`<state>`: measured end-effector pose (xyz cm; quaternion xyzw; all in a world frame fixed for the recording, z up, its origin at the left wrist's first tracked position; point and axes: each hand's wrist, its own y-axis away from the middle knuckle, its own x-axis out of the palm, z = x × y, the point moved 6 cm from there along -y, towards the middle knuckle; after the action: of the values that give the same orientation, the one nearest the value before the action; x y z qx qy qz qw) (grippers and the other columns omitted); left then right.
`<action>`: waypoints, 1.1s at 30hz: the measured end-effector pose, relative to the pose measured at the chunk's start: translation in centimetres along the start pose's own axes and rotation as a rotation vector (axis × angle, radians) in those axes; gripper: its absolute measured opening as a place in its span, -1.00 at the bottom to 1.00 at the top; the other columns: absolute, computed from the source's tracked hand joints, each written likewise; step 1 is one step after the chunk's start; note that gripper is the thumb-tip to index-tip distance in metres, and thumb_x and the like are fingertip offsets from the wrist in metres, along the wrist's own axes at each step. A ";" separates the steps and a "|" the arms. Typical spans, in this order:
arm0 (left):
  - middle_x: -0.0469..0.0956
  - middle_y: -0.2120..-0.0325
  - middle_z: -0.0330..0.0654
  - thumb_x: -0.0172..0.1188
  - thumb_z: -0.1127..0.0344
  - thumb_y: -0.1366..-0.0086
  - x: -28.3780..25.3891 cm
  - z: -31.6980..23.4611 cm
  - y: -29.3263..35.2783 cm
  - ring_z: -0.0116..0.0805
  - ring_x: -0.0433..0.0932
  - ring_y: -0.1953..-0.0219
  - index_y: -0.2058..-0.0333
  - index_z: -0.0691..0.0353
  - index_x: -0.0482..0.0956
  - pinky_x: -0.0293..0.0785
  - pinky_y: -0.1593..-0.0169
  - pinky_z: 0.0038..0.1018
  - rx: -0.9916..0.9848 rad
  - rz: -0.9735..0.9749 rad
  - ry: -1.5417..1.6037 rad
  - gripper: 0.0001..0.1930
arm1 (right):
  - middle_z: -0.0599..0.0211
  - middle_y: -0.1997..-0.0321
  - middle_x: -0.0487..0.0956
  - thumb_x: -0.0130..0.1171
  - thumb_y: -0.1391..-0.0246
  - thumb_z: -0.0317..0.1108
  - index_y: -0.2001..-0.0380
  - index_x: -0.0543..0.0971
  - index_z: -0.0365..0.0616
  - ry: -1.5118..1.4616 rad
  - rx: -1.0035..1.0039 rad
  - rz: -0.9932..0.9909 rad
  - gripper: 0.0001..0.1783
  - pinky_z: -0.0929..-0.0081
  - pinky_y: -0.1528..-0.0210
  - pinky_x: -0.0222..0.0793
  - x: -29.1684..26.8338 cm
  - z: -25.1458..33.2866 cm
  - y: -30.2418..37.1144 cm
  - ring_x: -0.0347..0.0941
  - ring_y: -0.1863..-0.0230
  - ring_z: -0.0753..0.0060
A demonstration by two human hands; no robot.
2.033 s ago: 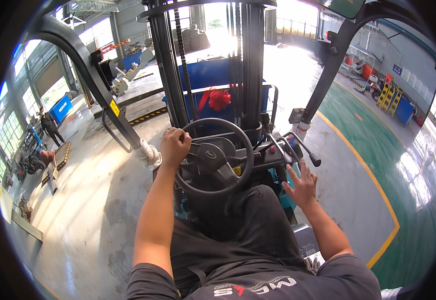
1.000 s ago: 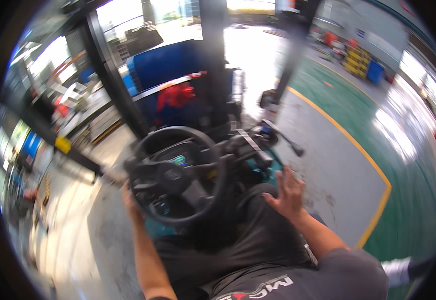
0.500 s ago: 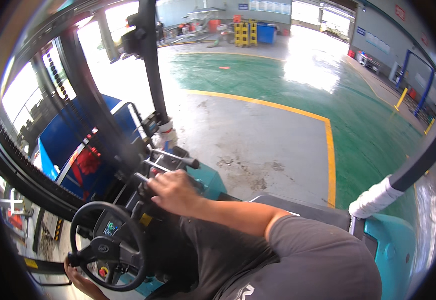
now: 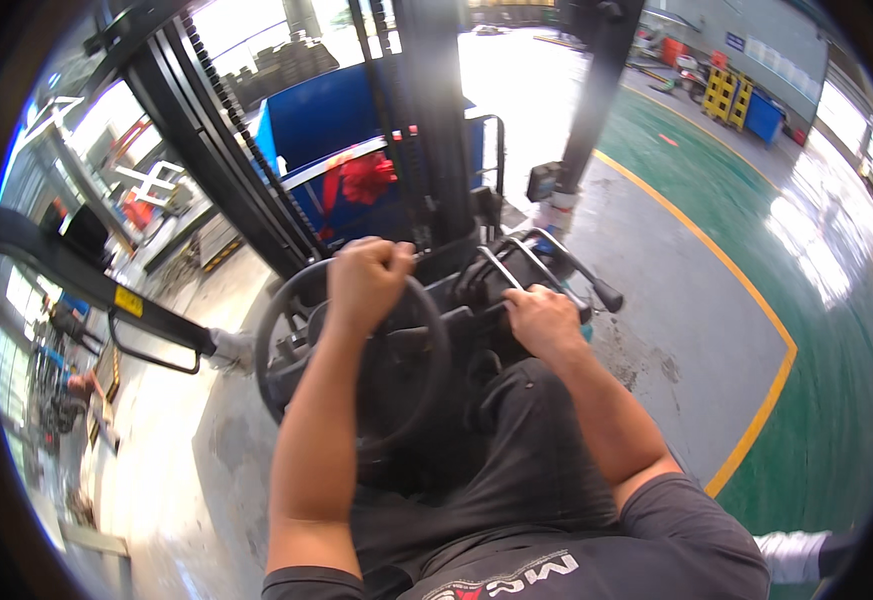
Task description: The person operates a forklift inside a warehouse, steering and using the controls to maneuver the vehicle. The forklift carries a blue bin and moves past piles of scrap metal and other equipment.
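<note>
Ahead of your fists, the blue bin [image 4: 356,140] sits close behind the mast [image 4: 436,120]; steer wide and it could clip something. Your left hand [image 4: 366,280] is clamped on the steering wheel's [image 4: 286,330] top rim. Your right hand [image 4: 544,322] closes over a control lever [image 4: 556,262], just right of the wheel.

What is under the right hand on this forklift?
The right hand rests on black control levers beside the steering wheel, which the left hand grips. Its palm covers which lever it holds.
</note>
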<state>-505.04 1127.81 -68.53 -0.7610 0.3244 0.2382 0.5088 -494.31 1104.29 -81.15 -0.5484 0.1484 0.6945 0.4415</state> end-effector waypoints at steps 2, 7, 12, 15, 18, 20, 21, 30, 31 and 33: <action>0.59 0.56 -0.01 0.34 0.18 -0.29 -0.2 -2.5 0.9 0.04 0.60 0.40 0.61 0.32 0.62 0.51 0.26 -0.11 0.033 -0.002 0.075 -0.64 | 0.10 0.17 0.69 0.17 -0.35 -0.11 0.01 0.74 0.08 0.016 -0.010 0.032 -0.71 0.05 0.00 0.59 -0.5 0.4 0.5 0.68 0.08 -0.05; 0.58 0.56 -0.08 0.36 0.23 -0.25 -0.5 -5.8 2.2 0.01 0.59 0.39 0.60 0.28 0.63 0.53 0.15 -0.16 0.131 0.114 0.144 -0.70 | 0.10 0.20 0.69 0.23 -0.32 -0.12 0.05 0.75 0.06 -0.001 -0.008 0.033 -0.73 0.04 0.01 0.56 -2.3 0.9 1.4 0.66 0.12 -0.07; 0.51 0.60 -0.13 0.40 0.25 -0.24 -0.2 -9.4 5.6 -0.08 0.51 0.47 0.63 0.25 0.54 0.48 0.22 -0.21 0.296 0.288 0.266 -0.66 | 0.09 0.21 0.69 0.26 -0.30 -0.15 0.05 0.76 0.04 -0.053 -0.004 0.020 -0.73 0.05 0.04 0.58 -2.9 -0.1 2.0 0.67 0.14 -0.07; 0.52 0.59 -0.18 0.42 0.20 -0.26 -1.1 -11.3 9.4 -0.12 0.50 0.46 0.65 0.19 0.54 0.49 0.26 -0.26 0.339 0.396 0.221 -0.63 | 0.10 0.21 0.68 0.27 -0.30 -0.16 0.04 0.75 0.06 -0.070 -0.054 -0.006 -0.75 0.07 0.08 0.61 -2.7 -0.6 2.1 0.68 0.18 -0.06; 0.51 0.57 -0.24 0.47 0.26 -0.22 -3.5 -11.8 13.0 -0.18 0.49 0.45 0.62 0.16 0.55 0.50 0.29 -0.30 0.256 0.370 0.157 -0.69 | 0.11 0.20 0.67 0.24 -0.33 -0.15 0.05 0.74 0.08 -0.050 -0.050 -0.019 -0.76 0.08 0.15 0.64 -2.7 -1.3 2.1 0.69 0.24 -0.05; 0.55 0.56 -0.24 0.48 0.28 -0.20 -5.2 -11.2 14.7 -0.20 0.50 0.44 0.61 0.16 0.58 0.50 0.32 -0.31 0.142 0.352 0.129 -0.71 | 0.11 0.20 0.67 0.23 -0.33 -0.16 0.05 0.74 0.08 -0.064 -0.038 -0.021 -0.76 0.07 0.15 0.64 -2.8 -1.9 1.9 0.69 0.24 -0.06; 0.59 0.55 -0.25 0.49 0.31 -0.17 -6.0 -10.9 15.3 -0.22 0.52 0.43 0.60 0.17 0.60 0.49 0.33 -0.32 0.108 0.324 0.093 -0.74 | 0.11 0.20 0.67 0.23 -0.33 -0.17 0.05 0.73 0.08 -0.078 -0.043 -0.036 -0.77 0.07 0.14 0.64 -3.1 -2.1 1.9 0.69 0.24 -0.07; 0.56 0.61 -0.20 0.40 0.47 -0.12 -9.4 -8.2 16.7 -0.16 0.49 0.46 0.64 0.24 0.56 0.43 0.35 -0.29 -0.210 0.051 -0.022 -0.78 | 0.12 0.23 0.66 0.23 -0.32 -0.15 0.10 0.72 0.10 -0.150 -0.065 -0.028 -0.80 0.05 0.24 0.65 -4.6 -4.5 0.3 0.70 0.27 -0.04; 0.55 0.61 -0.20 0.40 0.47 -0.12 -9.5 -8.6 16.6 -0.15 0.49 0.47 0.66 0.23 0.52 0.42 0.33 -0.28 -0.145 0.037 -0.026 -0.75 | 0.12 0.23 0.67 0.23 -0.32 -0.14 0.14 0.71 0.10 -0.128 -0.057 -0.012 -0.81 0.05 0.26 0.65 -4.9 -4.9 0.3 0.70 0.27 -0.03; 0.48 0.62 -0.14 0.34 0.49 -0.13 -9.2 -8.6 16.3 -0.13 0.44 0.48 0.64 0.27 0.43 0.37 0.31 -0.25 -0.081 0.144 -0.049 -0.74 | 0.12 0.23 0.67 0.19 -0.34 -0.13 0.22 0.68 0.05 -0.138 -0.078 0.019 -0.80 0.04 0.26 0.67 -5.3 -5.2 -0.2 0.71 0.27 -0.01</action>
<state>-522.97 1117.67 -69.07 -0.7497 0.3558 0.3055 0.4669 -490.89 1098.45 -78.22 -0.5145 0.0954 0.7402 0.4223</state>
